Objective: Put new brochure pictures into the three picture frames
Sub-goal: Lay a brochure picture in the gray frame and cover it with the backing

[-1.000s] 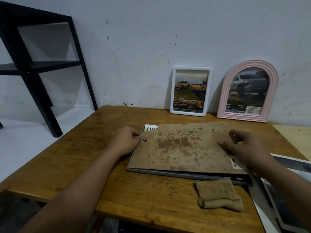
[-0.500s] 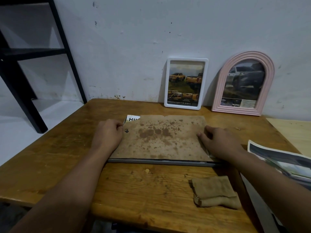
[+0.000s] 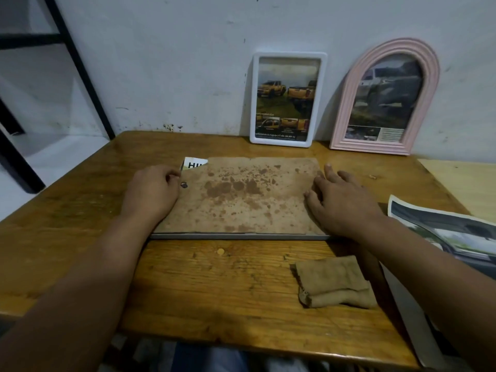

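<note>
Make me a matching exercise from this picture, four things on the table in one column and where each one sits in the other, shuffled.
Things:
1. white frame
2. pink arched frame
3. folded cloth
4. stained backing board

Places:
A. flat on the table between both hands
B. leaning on the wall, furthest right
C. near the table's front edge
D. leaning on the wall, left of the arched one

Pairs: 1-D, 2-B, 3-C, 4-A

cloth before backing board, frames behind
</note>
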